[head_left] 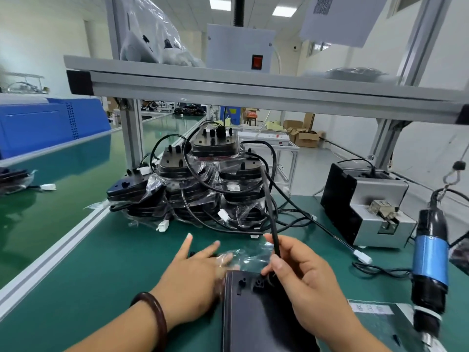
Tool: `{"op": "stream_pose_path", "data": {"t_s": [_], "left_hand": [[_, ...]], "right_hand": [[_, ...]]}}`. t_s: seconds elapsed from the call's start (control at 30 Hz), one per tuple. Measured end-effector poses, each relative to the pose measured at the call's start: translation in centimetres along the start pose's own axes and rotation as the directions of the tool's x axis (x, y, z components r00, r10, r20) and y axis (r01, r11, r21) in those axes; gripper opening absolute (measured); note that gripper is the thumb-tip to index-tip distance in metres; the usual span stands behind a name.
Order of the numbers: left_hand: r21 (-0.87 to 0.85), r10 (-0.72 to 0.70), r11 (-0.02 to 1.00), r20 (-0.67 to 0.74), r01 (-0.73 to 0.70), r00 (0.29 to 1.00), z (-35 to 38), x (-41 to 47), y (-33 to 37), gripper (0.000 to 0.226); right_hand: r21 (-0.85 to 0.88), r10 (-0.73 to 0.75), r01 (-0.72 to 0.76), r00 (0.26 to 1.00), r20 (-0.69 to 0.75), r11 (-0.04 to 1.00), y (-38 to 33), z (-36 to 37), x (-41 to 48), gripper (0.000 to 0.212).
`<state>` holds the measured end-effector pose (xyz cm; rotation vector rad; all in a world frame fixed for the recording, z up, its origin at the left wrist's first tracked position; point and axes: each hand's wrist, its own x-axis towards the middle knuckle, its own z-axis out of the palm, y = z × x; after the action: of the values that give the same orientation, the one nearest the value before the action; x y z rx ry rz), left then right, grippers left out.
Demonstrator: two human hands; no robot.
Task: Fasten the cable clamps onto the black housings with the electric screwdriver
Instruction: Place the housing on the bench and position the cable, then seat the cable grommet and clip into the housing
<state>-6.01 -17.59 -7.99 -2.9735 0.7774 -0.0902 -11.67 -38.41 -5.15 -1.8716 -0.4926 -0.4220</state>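
Right hand (304, 283) carried no tool. Judged from that, screwing on this unit had not begun.

- Nearest: one black housing (256, 318) lay flat on the green surface (101, 288) between the two hands, its cable end pointing away from the person. A small black fitting sat at the cable entry. Could not tell whether it was the clamp, and no screw was visible there.
- Right hand: thumb and forefinger pinched the black cable (270, 219) just above where it met the housing, with the other fingers loosely curled. The cable ran up and away toward the stack.
- Left hand (193, 278): released, fingers straight and spread, lying against the housing's left edge. Its fingertips touched a clear plastic film (243, 252) (blurred, so contact was hard to read). A dark bracelet (154, 316) sat on the wrist.
- Right of the hands: the electric screwdriver (430, 270) hung on its hook and cord, untouched, well apart from the housing.
- Farther right: a grey and black screw feeder (365, 207) stood on the surface.
- Behind: a stack of bagged housings (203, 179) with cables looping out. Whether these were finished or waiting could not be told.

Estimate: early in this unit's cycle. Seating the clamp and driving the screw both remained.
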Motion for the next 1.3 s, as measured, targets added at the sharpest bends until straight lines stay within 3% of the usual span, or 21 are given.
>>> {"op": "stream_pose_path", "data": {"t_s": [0.13, 0.2, 0.27, 0.3, 0.37, 0.4, 0.43, 0.47, 0.5, 0.57, 0.6, 0.7, 0.8, 0.9, 0.97, 1.07, 1.17, 1.3], "left_hand": [[-0.101, -0.128, 0.987, -0.065, 0.122, 0.990, 0.1, -0.4, -2.5, 0.046], [-0.235, -0.191, 0.957, -0.074, 0.169, 0.979, -0.8, -1.0, -3.9, 0.047], [-0.437, -0.290, 0.879, -0.173, 0.191, 0.941, -2.4, -1.7, -4.8, 0.049], [-0.532, -0.363, 0.828, -0.275, 0.173, 0.890, -3.2, -2.1, -5.0, 0.050], [-0.624, -0.486, 0.780, -0.551, 0.053, 0.679, -5.1, -3.1, -4.4, 0.045], [-0.607, -0.488, 0.794, -0.665, -0.029, 0.565, -6.0, -3.7, -3.7, 0.040], [-0.552, -0.435, 0.828, -0.744, -0.099, 0.507, -6.8, -4.2, -2.9, 0.035], [-0.469, -0.323, 0.866, -0.789, -0.172, 0.523, -7.3, -4.7, -1.9, 0.031], [-0.373, -0.168, 0.893, -0.795, -0.251, 0.583, -7.4, -5.1, -0.9, 0.027], [-0.215, 0.103, 0.918, -0.681, -0.333, 0.725, -6.2, -5.3, 0.7, 0.024], [-0.172, 0.156, 0.931, -0.608, -0.322, 0.779, -5.4, -5.2, 1.2, 0.024], [-0.298, 0.112, 0.905, -0.522, -0.304, 0.845, -3.4, -5.2, 1.6, 0.024], [-0.444, 0.037, 0.847, -0.501, -0.293, 0.864, -2.8, -5.3, 1.4, 0.019], [-0.512, -0.050, 0.829, -0.472, -0.227, 0.880, -2.5, -5.5, 1.4, 0.022], [-0.536, -0.077, 0.820, -0.453, -0.202, 0.888, -2.5, -5.4, 1.6, 0.028], [-0.539, -0.059, 0.816, -0.433, -0.207, 0.900, -2.5, -5.2, 1.8, 0.040], [-0.552, -0.054, 0.809, -0.417, -0.205, 0.907, -2.5, -5.2, 1.9, 0.038], [-0.559, -0.059, 0.806, -0.400, -0.193, 0.915, -2.3, -5.2, 1.8, 0.034]], "right_hand": [[-0.157, -0.081, 0.104, 0.986, 0.145, 0.982, 0.1, 0.5, 0.3, 0.042], [-0.210, -0.077, 0.123, 0.974, 0.215, 0.970, 0.1, 0.6, 0.5, 0.039], [-0.238, -0.067, 0.132, 0.962, 0.265, 0.962, 0.2, 0.6, 0.7, 0.036], [-0.252, -0.054, 0.134, 0.953, 0.300, 0.958, 0.2, 0.6, 0.8, 0.036], [-0.321, -0.034, 0.167, 0.924, 0.382, 0.932, 0.2, 0.7, 0.9, 0.038], [-0.367, -0.031, 0.199, 0.909, 0.417, 0.908, 0.2, 0.8, 1.0, 0.039], [-0.409, -0.023, 0.226, 0.896, 0.444, 0.884, 0.1, 0.9, 1.0, 0.039], [-0.434, -0.010, 0.241, 0.883, 0.469, 0.868, 0.0, 0.9, 1.0, 0.039], [-0.449, 0.003, 0.248, 0.873, 0.488, 0.858, -0.1, 1.0, 1.1, 0.040], [-0.444, 0.032, 0.243, 0.850, 0.526, 0.863, -0.6, 0.9, 1.5, 0.034], [-0.430, 0.059, 0.230, 0.826, 0.561, 0.873, -0.8, 0.7, 1.7, 0.025], [-0.355, 0.123, 0.131, 0.783, 0.610, 0.925, -1.3, 0.2, 3.3, 0.015], [-0.302, 0.269, -0.142, 0.860, 0.434, 0.943, -1.4, 0.8, 6.0, 0.014], [-0.497, 0.296, -0.040, 0.844, 0.448, 0.867, -1.4, 4.1, 9.0, 0.015], [-0.589, 0.335, 0.061, 0.774, 0.537, 0.806, -1.7, 6.9, 10.2, 0.018], [-0.738, 0.432, 0.241, 0.682, 0.591, 0.630, -1.4, 10.2, 11.1, 0.032], [-0.792, 0.487, 0.268, 0.668, 0.563, 0.549, -0.7, 11.8, 11.5, 0.040], [-0.804, 0.497, 0.286, 0.664, 0.558, 0.521, -0.3, 11.9, 11.4, 0.047]]}}
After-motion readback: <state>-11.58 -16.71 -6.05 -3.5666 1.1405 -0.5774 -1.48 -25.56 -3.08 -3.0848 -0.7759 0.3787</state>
